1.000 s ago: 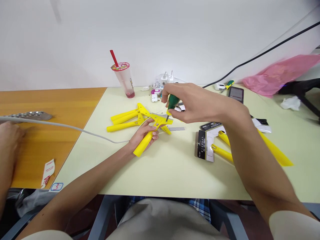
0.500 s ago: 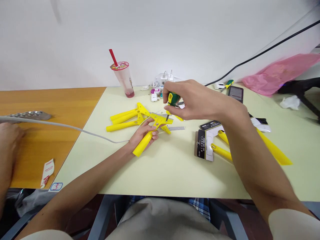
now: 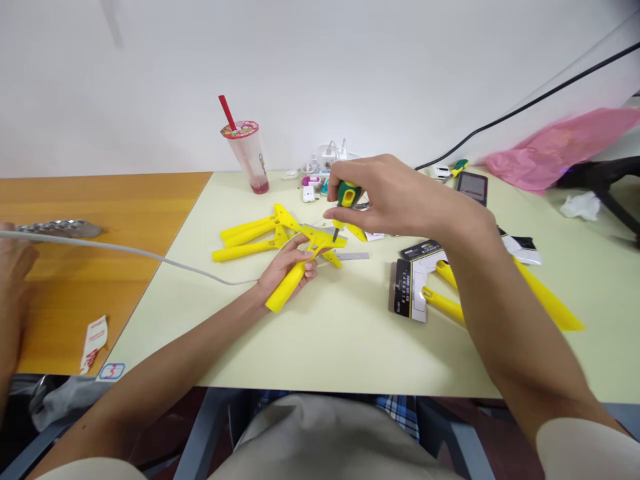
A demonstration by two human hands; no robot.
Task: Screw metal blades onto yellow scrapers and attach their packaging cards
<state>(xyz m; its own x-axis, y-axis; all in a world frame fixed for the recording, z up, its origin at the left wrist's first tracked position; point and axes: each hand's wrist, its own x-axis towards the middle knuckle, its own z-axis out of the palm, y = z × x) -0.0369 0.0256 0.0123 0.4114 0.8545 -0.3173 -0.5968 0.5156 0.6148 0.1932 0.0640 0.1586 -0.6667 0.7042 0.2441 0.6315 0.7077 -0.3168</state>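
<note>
My left hand (image 3: 289, 268) is wrapped round a yellow plastic scraper (image 3: 287, 287), its handle slanting toward me and its wide head up and to the right. In my right hand (image 3: 380, 193) is a green and yellow screwdriver (image 3: 349, 195), pointing down. Its shaft meets the scraper's head, where the tip touches or nearly touches a screw spot too small to make out. Beside and partly behind the held scraper lie more yellow scrapers (image 3: 245, 251). A thin metal blade (image 3: 356, 256) sticks out to the right under the head.
A cup with a red straw (image 3: 246, 157) stands near the wall. Black-and-white packaging (image 3: 411, 293) with yellow handles lies at right, near a phone (image 3: 473, 187) and a pink bag (image 3: 555, 150). A grey cable (image 3: 125, 250) crosses the left. Another person's hand (image 3: 13, 257) is at far left.
The screwdriver handle has turned a little in my right fingers. My left hand and the scraper stay in place. The other person's hand at far left has shifted up slightly.
</note>
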